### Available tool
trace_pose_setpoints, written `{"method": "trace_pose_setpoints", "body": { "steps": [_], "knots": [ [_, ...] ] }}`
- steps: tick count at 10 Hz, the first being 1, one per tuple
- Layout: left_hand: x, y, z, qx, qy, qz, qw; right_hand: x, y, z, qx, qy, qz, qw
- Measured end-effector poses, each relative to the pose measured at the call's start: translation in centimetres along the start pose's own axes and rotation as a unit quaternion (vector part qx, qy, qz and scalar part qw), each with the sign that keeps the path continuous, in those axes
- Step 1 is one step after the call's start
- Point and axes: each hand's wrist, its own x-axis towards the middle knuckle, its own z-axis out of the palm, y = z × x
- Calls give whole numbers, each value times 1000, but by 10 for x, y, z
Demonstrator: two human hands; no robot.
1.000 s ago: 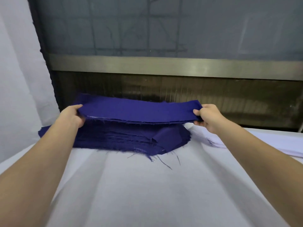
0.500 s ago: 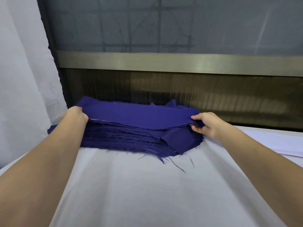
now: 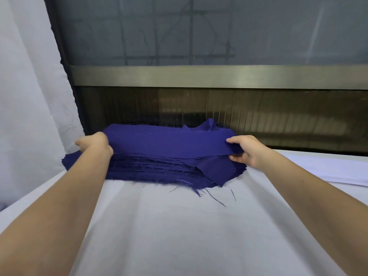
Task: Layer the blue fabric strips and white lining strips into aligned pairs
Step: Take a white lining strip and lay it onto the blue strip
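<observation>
A thick pile of blue fabric strips (image 3: 155, 172) lies at the far side of the white-covered table (image 3: 179, 226), frayed threads hanging off its near edge. Across its top stretches a blue strip (image 3: 169, 143). My left hand (image 3: 93, 144) grips that strip's left end, fingers curled round it. My right hand (image 3: 244, 151) pinches the right end between thumb and fingers. One loose blue piece (image 3: 217, 170) droops off the pile's right front corner. A stack of white lining strips (image 3: 328, 170) lies on the table to the right.
A dark window frame with a metal rail (image 3: 199, 77) stands directly behind the pile. A white curtain or wall (image 3: 23, 96) closes the left side. White cloth covers the table between me and the pile.
Both hands have lowered the held blue strip from above the pile down onto its top. The view shifted slightly, so the pile sits further right in the picture.
</observation>
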Motion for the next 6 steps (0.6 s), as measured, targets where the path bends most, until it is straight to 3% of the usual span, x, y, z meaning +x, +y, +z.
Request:
{"method": "trace_pose_setpoints", "body": {
  "steps": [2, 4, 6],
  "knots": [
    [-36, -9, 14, 37, 71, 34, 996, -10, 0, -6, 26, -37, -9, 999],
    [-82, -25, 33, 108, 6, 160, 981, -15, 0, -11, 111, -78, -24, 990],
    [-131, -40, 54, 143, -135, 327, 924, -24, 2, -5, 148, -137, -75, 977]
  ]
}}
